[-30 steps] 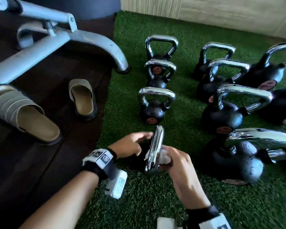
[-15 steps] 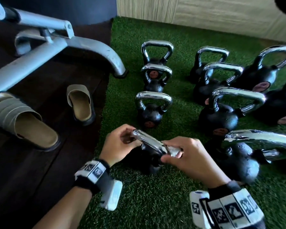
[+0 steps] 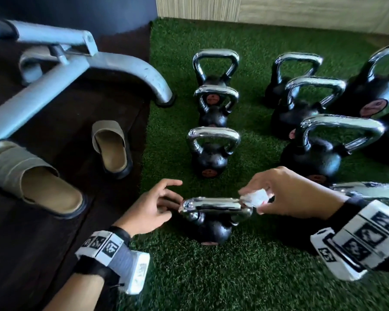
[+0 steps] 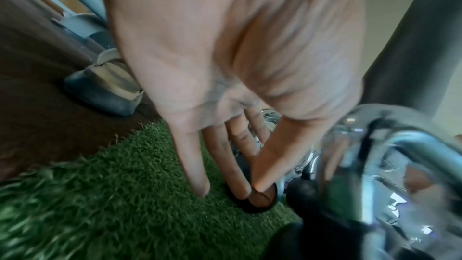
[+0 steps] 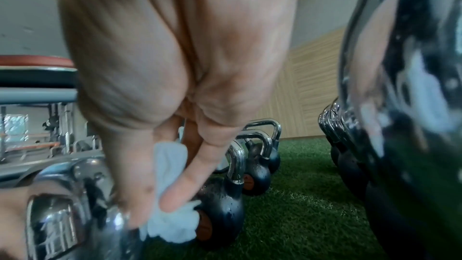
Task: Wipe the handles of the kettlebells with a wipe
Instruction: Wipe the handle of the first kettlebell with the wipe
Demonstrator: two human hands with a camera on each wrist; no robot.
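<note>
A small black kettlebell (image 3: 213, 232) stands on the green turf close in front of me, its chrome handle (image 3: 213, 206) lying left to right. My left hand (image 3: 166, 203) has loose, nearly straight fingers (image 4: 197, 165) that touch the handle's left end without gripping it. At the handle's right end my right hand (image 3: 279, 194) pinches a crumpled white wipe (image 3: 255, 198) against the chrome. The right wrist view shows the wipe (image 5: 172, 224) between thumb and fingers beside the handle (image 5: 57, 205).
More chrome-handled kettlebells stand in rows behind, the nearest (image 3: 212, 151) just beyond my hands, and a big one (image 3: 373, 189) by my right wrist. Two slippers (image 3: 112, 149) (image 3: 38, 182) and a grey bench frame (image 3: 99, 63) occupy the dark floor at left.
The kettlebell's handle has turned from edge-on to lying across my view. My left hand has loosened its hold, and my right hand has slid the wipe to the handle's right end.
</note>
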